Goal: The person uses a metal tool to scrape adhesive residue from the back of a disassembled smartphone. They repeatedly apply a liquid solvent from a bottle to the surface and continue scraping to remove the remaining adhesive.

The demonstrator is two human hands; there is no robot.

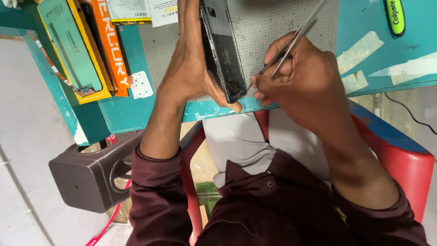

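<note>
Spreading across the upper view is the teal desk (136, 114), with a grey perforated mat (259, 27) on it and a red chair (400, 155) under the person. A dark stool (88, 175) stands off to one side, and flat boxes (82, 50) in green, yellow and orange lie stacked on the desk, well apart from the work. Now the phone (223, 50): it stands on its long edge over the mat, long axis running away from the body, and the left hand (189, 77) has its fingers clamped around it, thumb braced at the near end. Just beside it, the right hand (302, 73) pinches metal tweezers (287, 48), fingers together on the shaft, tips aimed at the phone's near corner. Nothing stands between tips and phone. A green tube (395, 17) lies far off.
</note>
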